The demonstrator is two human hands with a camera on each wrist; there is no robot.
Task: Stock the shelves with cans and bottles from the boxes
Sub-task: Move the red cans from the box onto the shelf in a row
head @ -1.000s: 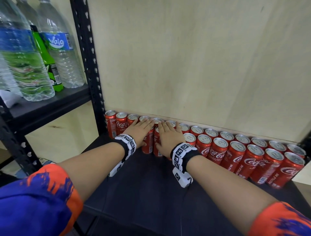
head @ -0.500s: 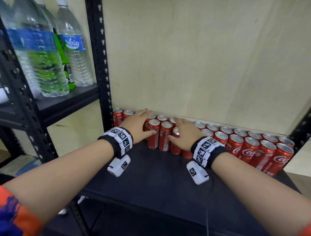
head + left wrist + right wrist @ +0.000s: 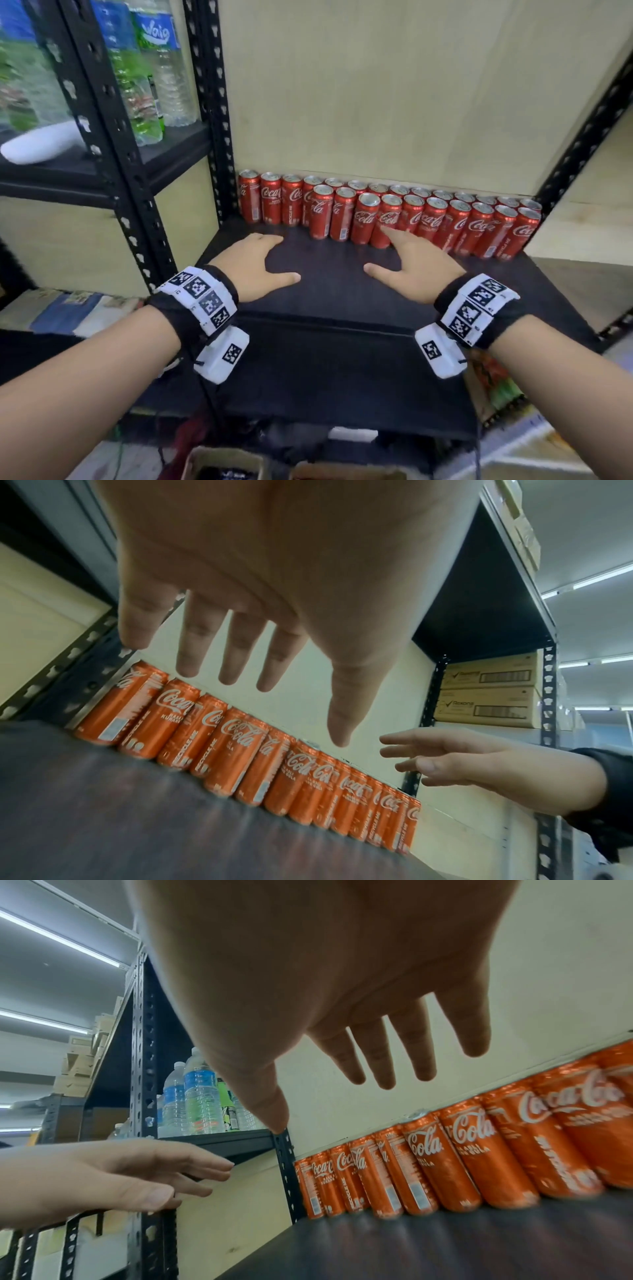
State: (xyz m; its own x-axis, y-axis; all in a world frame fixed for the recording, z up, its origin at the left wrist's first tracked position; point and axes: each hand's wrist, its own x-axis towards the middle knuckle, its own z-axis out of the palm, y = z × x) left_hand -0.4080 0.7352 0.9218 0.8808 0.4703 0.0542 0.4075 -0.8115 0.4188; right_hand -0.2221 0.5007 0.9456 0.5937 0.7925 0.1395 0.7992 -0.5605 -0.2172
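Red cola cans (image 3: 366, 219) stand upright in two rows along the back of the black shelf board (image 3: 329, 301), against the pale back panel. My left hand (image 3: 263, 255) hovers over the board in front of the left cans, fingers spread and holding nothing. My right hand (image 3: 397, 257) hovers beside it, index finger reaching toward the front row, also holding nothing. The left wrist view shows the left hand (image 3: 260, 588) with straight fingers above the cans (image 3: 236, 745). The right wrist view shows the right hand (image 3: 342, 988) likewise over the cans (image 3: 445, 1156).
Clear water bottles (image 3: 164, 68) and a green bottle (image 3: 137, 96) stand on the higher shelf to the left, behind a black perforated upright (image 3: 209, 102). A white object (image 3: 41, 144) lies there too. Open cardboard boxes (image 3: 222, 462) sit on the floor below. Cartons (image 3: 489, 691) fill the right-hand rack.
Both hands have drawn back from the cans they were pressing on and now hover apart over the front of the shelf. The front row now reaches further left.
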